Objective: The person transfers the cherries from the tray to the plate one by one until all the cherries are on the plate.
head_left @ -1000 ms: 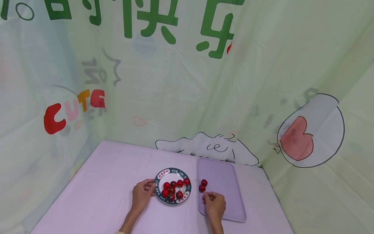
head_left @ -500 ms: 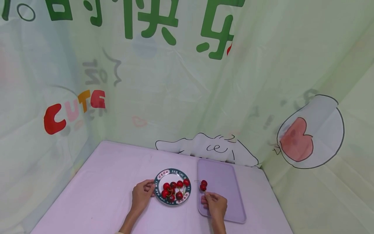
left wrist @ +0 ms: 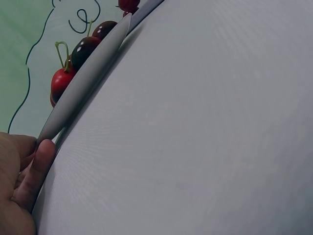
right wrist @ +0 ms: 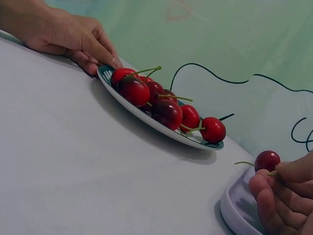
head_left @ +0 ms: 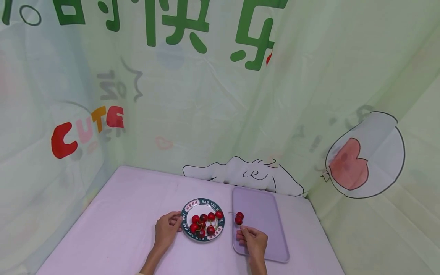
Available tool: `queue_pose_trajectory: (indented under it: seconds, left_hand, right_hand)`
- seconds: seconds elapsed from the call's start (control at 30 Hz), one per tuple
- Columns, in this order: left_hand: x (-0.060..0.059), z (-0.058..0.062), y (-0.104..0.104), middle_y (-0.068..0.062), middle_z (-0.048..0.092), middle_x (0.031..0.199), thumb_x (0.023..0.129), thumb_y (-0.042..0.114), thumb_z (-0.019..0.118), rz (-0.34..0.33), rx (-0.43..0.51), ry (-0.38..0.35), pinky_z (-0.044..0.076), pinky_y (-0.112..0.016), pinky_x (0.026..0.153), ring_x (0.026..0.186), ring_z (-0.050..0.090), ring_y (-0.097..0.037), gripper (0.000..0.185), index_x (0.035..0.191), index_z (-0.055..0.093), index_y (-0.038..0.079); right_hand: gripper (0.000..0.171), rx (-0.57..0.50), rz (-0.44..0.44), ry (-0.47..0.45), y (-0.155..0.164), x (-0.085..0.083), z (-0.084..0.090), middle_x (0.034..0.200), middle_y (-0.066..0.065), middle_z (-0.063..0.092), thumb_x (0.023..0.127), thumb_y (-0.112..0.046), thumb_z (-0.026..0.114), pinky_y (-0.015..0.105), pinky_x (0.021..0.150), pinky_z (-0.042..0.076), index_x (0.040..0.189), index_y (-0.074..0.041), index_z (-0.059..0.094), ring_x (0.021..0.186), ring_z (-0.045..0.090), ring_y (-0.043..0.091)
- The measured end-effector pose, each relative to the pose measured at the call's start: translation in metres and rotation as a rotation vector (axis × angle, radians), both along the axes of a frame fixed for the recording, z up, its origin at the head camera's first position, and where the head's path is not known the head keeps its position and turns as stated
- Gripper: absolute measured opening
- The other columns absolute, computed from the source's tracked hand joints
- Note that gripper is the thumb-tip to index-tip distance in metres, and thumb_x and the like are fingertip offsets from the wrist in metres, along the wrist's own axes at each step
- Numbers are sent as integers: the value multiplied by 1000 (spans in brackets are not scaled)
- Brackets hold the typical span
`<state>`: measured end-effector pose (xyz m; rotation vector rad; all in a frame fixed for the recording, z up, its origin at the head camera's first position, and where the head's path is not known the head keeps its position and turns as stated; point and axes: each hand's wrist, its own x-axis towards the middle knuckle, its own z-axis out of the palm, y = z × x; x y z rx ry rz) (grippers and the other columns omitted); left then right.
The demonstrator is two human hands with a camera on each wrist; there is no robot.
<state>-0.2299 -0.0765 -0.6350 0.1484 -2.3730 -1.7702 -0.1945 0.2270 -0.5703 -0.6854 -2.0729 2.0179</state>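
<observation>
A round plate (head_left: 188,218) with a dark green lettered rim and white centre carries several red cherries (head_left: 203,225) with green stems. My left hand (head_left: 166,231) pinches its left edge between thumb and fingers; the left wrist view has these fingers (left wrist: 39,161) right at the rim. Over the left side of the purple tray (head_left: 264,214), my right hand (head_left: 253,241) pinches the short stem of a dark red cherry (head_left: 238,220). Just beyond it lies a second cherry (head_left: 240,215), its stem pointing left over the tray's edge. In the right wrist view, fingers hide the held cherry.
Plate and tray stand side by side on a pale lilac tabletop (head_left: 137,202), with a narrow strip of table between them. A printed cloth (head_left: 206,114) with green characters and drawings hangs around the table's back and sides. The tray has a low raised rim.
Over the last second my right hand has shifted slightly right, and the pinched cherry has moved with it, nearly below the other one. The left hand and plate stay put.
</observation>
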Motion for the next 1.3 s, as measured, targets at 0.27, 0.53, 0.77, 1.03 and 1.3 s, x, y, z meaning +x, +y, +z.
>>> queue_pose_trajectory:
  seconds: [0.27, 0.53, 0.77, 1.03, 1.3]
  left_hand:
    - [1, 0, 0, -8, 78, 99, 105, 12, 73, 1, -5, -6, 60, -13, 68, 67, 71, -7, 28, 132, 77, 5]
    - [1, -1, 1, -8, 78, 99, 105, 12, 74, 7, -7, 0, 60, -13, 68, 67, 71, -6, 28, 132, 76, 4]
    - [2, -4, 0, -7, 78, 99, 105, 13, 74, 9, -9, -12, 60, -13, 69, 67, 71, -7, 28, 132, 77, 5]
    - [1, -3, 0, -7, 78, 98, 105, 13, 74, 6, 1, -4, 60, -14, 68, 67, 71, -7, 28, 131, 77, 5]
    - [-2, -3, 0, -7, 78, 98, 105, 13, 74, 5, 2, -10, 60, -13, 68, 67, 71, -7, 28, 132, 77, 6]
  right_hand:
    - [29, -25, -10, -2, -3, 3, 6, 83, 17, 82, 104, -5, 72, 26, 59, 64, 118, 20, 71, 65, 78, 14]
    - [31, -25, -4, -9, -4, 2, 8, 83, 15, 83, 104, -7, 74, 25, 60, 64, 120, 19, 71, 65, 78, 13]
    - [30, -45, 17, 8, -6, 5, 12, 82, 15, 82, 105, -6, 72, 25, 59, 64, 120, 20, 70, 64, 78, 12]
    - [27, -36, 47, 18, -13, 10, 28, 82, 14, 82, 105, -3, 70, 25, 60, 64, 118, 21, 71, 65, 78, 13]
    - [30, -15, 49, -5, -13, -3, 12, 87, 16, 83, 105, -10, 74, 25, 64, 65, 121, 16, 73, 69, 79, 15]
